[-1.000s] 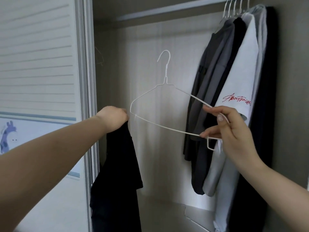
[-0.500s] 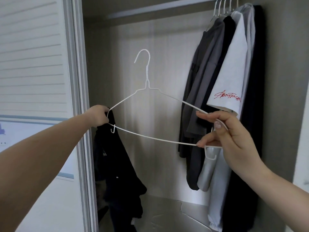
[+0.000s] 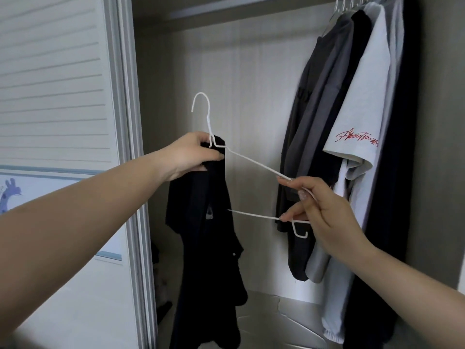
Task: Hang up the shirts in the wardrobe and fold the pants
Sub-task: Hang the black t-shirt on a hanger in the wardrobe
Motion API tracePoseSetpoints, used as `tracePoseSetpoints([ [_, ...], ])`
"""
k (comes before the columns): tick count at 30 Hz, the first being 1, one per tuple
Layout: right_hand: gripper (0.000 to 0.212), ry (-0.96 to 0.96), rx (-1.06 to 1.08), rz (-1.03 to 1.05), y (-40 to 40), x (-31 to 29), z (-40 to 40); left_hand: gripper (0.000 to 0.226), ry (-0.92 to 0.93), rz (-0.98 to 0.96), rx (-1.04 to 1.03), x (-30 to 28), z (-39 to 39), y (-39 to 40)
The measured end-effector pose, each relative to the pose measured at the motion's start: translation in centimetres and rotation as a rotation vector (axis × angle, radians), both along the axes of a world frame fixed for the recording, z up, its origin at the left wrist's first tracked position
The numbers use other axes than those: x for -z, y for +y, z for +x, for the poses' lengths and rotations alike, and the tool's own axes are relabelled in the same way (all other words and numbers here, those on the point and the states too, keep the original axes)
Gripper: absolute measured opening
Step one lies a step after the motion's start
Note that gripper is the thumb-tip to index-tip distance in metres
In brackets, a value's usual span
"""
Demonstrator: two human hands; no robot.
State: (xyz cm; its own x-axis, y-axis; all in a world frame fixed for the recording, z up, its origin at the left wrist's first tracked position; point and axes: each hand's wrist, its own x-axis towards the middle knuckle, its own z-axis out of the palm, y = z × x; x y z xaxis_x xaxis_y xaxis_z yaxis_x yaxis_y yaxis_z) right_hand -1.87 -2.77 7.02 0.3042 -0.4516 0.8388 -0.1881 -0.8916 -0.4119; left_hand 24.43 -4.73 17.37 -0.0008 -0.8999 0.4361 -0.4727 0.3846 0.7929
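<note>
Where the sliding door (image 3: 60,96) stands drawn aside at left, the wardrobe (image 3: 251,71) interior is exposed: pale back panel, rail (image 3: 226,6) running across the top. Door face is slatted, with a light panel bearing a small blue figure lower down.

Hung garments (image 3: 352,122) crowd the right end of the rail, packed against the side wall: dark grey, black, then a white T-shirt (image 3: 362,102) with red script on the sleeve hem, and a black piece furthest right. Their white hanger hooks just show at the top edge.

Black shirt (image 3: 203,235): hangs limp in the open left part of the wardrobe, below the left hand, well apart from the hung garments. Its top is bunched at the hanger neck; the hanger's left half is hidden inside the fabric.

Wire hanger (image 3: 251,162): white, held upright in mid-air with a slight tilt, hook on top and not on the rail. Right shoulder and lower bar are bare.

Left hand (image 3: 193,153): grip closed round the shirt's top and the hanger neck together.

Right hand (image 3: 319,212): grip pinching the hanger's right end, thumb and forefinger on the shoulder wire, another finger against the lower bar beside the small notch hook.
</note>
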Motion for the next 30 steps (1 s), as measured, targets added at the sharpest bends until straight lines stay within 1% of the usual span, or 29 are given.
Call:
tracePoseSetpoints([
  [2,0.044,0.018,0.042,-0.028,-0.4,0.1,-0.3,0.022,0.083,-0.016,0.038,-0.2,-0.3,-0.1],
  [4,0.046,0.049,0.1,-0.055,-0.8,0.1,-0.9,0.025,0.087,-0.061,0.003,-0.1,-0.3,-0.3],
  [7,0.039,0.108,0.19,-0.134,-1.4,-0.3,-1.7,0.023,0.101,-0.045,0.012,0.6,-0.1,-0.4],
  [8,0.035,0.156,0.269,-0.195,-1.5,-0.4,-1.9,0.022,0.135,-0.024,0.042,0.8,-0.1,-0.4],
  [10,0.035,0.308,0.512,-0.384,-1.6,-0.5,-2.1,0.021,0.219,-0.017,0.063,1.0,-0.2,-0.6],
  [12,0.037,0.424,0.687,-0.655,-1.4,-0.3,-2.1,0.025,0.271,-0.058,0.009,1.1,-0.5,-0.8],
  [13,0.035,0.455,0.702,-0.799,-1.1,0.0,-1.7,0.026,0.281,-0.083,-0.028,1.1,-0.6,-0.9],
  [15,0.027,0.503,0.634,-1.02,-0.5,0.7,-0.9,0.023,0.283,-0.114,-0.079,1.1,-0.7,-1.1],
  [16,0.022,0.541,0.62,-1.072,-0.4,1.1,-0.4,0.022,0.281,-0.12,-0.096,1.2,-0.6,-1.2],
  [18,0.02,0.613,0.69,-1.09,-0.2,1.5,0.3,0.022,0.277,-0.131,-0.128,1.3,-0.2,-1.1],
  [20,0.024,0.642,0.759,-1.076,-0.1,1.6,0.9,0.022,0.282,-0.148,-0.152,1.3,0.2,-1.0],
  [21,0.026,0.651,0.736,-1.062,0.0,1.7,1.3,0.022,0.287,-0.157,-0.162,1.4,0.3,-1.0],
  [23,0.021,0.668,0.614,-0.996,0.2,2.2,2.5,0.023,0.297,-0.169,-0.176,1.4,0.5,-0.9],
  [24,0.025,0.678,0.554,-0.879,0.2,2.5,3.3,0.024,0.303,-0.17,-0.179,1.4,0.5,-0.9],
  [26,0.056,0.745,0.45,-0.43,0.0,3.1,5.2,0.024,0.324,-0.169,-0.18,1.4,0.5,-0.7],
  [27,0.066,0.782,0.402,-0.203,-0.4,3.5,6.0,0.024,0.34,-0.168,-0.181,1.4,0.6,-0.6],
  [28,0.071,0.785,0.328,-0.027,-0.9,3.9,7.0,0.024,0.358,-0.166,-0.181,1.4,0.6,-0.5],
  [30,0.08,0.689,0.158,0.166,-2.0,4.9,8.7,0.025,0.388,-0.167,-0.176,1.4,0.7,-0.3],
])
